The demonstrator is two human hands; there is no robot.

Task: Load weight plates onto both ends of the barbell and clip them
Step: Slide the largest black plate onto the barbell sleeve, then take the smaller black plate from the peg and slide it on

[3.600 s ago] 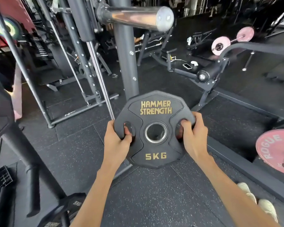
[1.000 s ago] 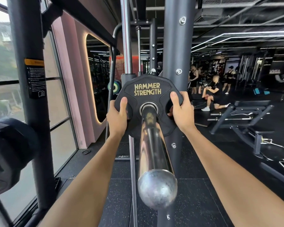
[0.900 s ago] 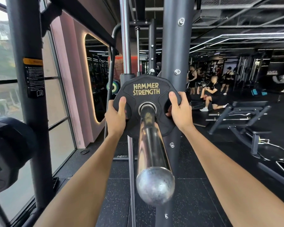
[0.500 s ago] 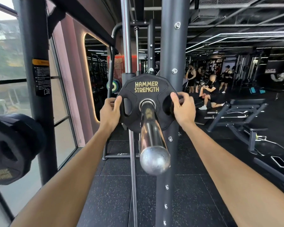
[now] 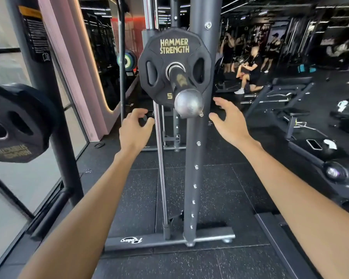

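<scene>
Left hand (image 5: 136, 127) low and just left of the bar end, fingers loosely curled, thumb toward the fingertips, nothing clearly held. Right hand (image 5: 228, 121) at the same height on the other side, fingers spread and relaxed, palm turned inward, gripping nothing. Both bare forearms stretched forward from the bottom corners, both hands apart from the plate and below it.

Just above and between them, the rounded dull-silver end of the chrome barbell sleeve (image 5: 188, 106), pointing toward the camera. Further along that sleeve, threaded on through its centre hole, the black many-sided rubber weight plate with gold "HAMMER STRENGTH" lettering (image 5: 173, 47), upright, two oval grip slots either side of the hole, part of a gold "5" showing beneath. No clip visible on the sleeve in front of it.

Behind the plate, a thick dark-grey steel upright with a row of bolts (image 5: 195, 158) and, just left of it, a thin chrome guide rod (image 5: 161, 168), both rising from a flat base bar on the black speckled rubber floor (image 5: 141, 198).

Far left, another black rubber plate (image 5: 18, 123), near a dark post by the window. To the right, a black padded bench (image 5: 290, 83) and, further back, several people (image 5: 250, 67), blurred.
</scene>
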